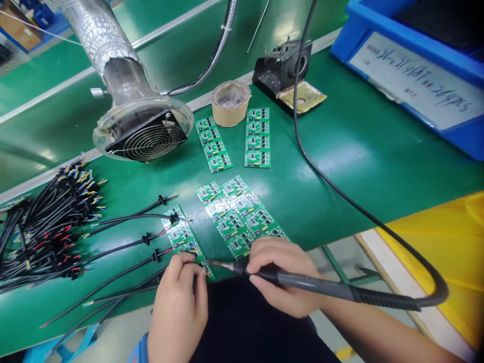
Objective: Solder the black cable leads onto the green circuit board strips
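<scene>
My right hand [283, 275] is closed round the dark handle of a soldering iron [313, 285]. The iron's tip points left and meets the lower end of a green circuit board strip [179, 232]. At that same end, the bent fingers of my left hand [183, 292] pinch a black cable, whose end they partly hide. Several black cables [132, 244] with coloured wire ends run from the left onto this strip. Just right of it, more green boards [234, 217] lie side by side, partly behind my right hand.
A fume extractor [147, 136] hangs at upper left above a cable pile [56, 222]. Further back are two board strips [257, 137], a round tub [230, 103] and an iron stand [282, 68]. A blue bin [416, 75] stands upper right; the iron's cord loops across the right.
</scene>
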{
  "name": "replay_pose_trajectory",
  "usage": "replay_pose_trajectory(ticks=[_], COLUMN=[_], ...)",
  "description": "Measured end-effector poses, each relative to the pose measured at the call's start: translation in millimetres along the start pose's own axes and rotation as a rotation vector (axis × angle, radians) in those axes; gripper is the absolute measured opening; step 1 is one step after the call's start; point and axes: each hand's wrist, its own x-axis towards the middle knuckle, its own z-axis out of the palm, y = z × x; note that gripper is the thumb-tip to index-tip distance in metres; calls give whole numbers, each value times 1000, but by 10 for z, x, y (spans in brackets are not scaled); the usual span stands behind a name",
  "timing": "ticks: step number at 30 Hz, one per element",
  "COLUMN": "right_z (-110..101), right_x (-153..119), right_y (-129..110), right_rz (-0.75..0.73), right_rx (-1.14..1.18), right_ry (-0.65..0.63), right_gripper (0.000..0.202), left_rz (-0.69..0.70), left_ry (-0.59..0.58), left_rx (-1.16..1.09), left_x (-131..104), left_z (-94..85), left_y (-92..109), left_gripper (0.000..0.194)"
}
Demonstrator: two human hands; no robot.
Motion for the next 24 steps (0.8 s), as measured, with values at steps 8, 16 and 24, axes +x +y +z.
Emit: replay_pose_trajectory(ticks=[8, 16, 24], right_z=[3, 7, 22], right_x=[3, 1, -156], right_y=[-2, 11, 95], right_rz=[-19, -56, 4], right_rx=[-36, 0, 241], right_ry=[-21, -9, 235], right_gripper=[15, 19, 18], left_rz=[-46, -91, -85], left_ry=[1, -30, -54], left_rx=[-34, 3, 87], left_x=[23, 34, 62], left_z=[43, 42, 28], left_y=[-6, 22, 40], left_gripper=[14, 15, 20])
